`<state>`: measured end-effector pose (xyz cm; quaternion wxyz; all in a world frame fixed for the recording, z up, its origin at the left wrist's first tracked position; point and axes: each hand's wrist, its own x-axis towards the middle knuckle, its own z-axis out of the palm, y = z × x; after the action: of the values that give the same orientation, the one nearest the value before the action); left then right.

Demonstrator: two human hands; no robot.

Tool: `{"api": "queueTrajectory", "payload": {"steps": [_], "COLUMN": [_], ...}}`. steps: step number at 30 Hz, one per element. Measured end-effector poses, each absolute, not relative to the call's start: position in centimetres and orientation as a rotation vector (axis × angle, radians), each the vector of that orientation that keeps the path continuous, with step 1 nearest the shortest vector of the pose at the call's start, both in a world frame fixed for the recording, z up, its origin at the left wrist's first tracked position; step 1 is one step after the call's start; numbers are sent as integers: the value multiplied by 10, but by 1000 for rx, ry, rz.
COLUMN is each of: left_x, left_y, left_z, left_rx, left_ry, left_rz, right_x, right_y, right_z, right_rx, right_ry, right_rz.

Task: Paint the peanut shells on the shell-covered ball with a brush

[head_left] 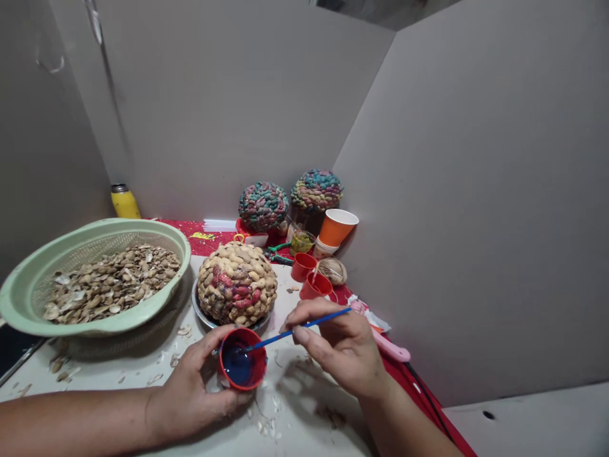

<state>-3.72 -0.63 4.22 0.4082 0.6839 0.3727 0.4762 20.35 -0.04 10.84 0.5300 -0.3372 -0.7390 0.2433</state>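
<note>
Got a red cup (257,367) of dark blue paint (236,367) around 7 o'clock in view, left hand (193,387) fingers curled tight on its side. Over at 3 o'clock from the cup, right hand (345,352) with thumb and fingers pinched on a blue brush (271,339), tip down in the paint. Looks a bit tilted, so might slop onto the white table (266,438) from a hard stir. Could also drip on the peanut ball (238,282), close by at 12, from an overloaded brush. Wouldn't swing that elbow carelessly either.
</note>
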Motion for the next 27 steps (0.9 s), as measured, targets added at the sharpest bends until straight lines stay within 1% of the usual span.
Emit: {"api": "queueTrajectory", "payload": {"steps": [6, 12, 17, 20, 27], "left_x": [-42, -48, -47, -47, -49], "left_y": [-4, -2, -2, -1, 1], "left_z": [45, 39, 34, 31, 23], "left_rx": [1702, 1721, 1652, 1575, 1495], "left_ry": [950, 1051, 964, 945, 924], "left_rz": [1194, 1196, 1188, 1192, 1229], "right_x": [206, 206, 201, 202, 212], "right_y": [10, 19, 24, 26, 32], "right_z": [102, 97, 100, 103, 113], "right_rx": [-795, -802, -819, -826, -816], "right_ry": [-1500, -1343, -1176, -1139, -1104], "right_rz": [859, 1011, 1133, 1114, 956]}}
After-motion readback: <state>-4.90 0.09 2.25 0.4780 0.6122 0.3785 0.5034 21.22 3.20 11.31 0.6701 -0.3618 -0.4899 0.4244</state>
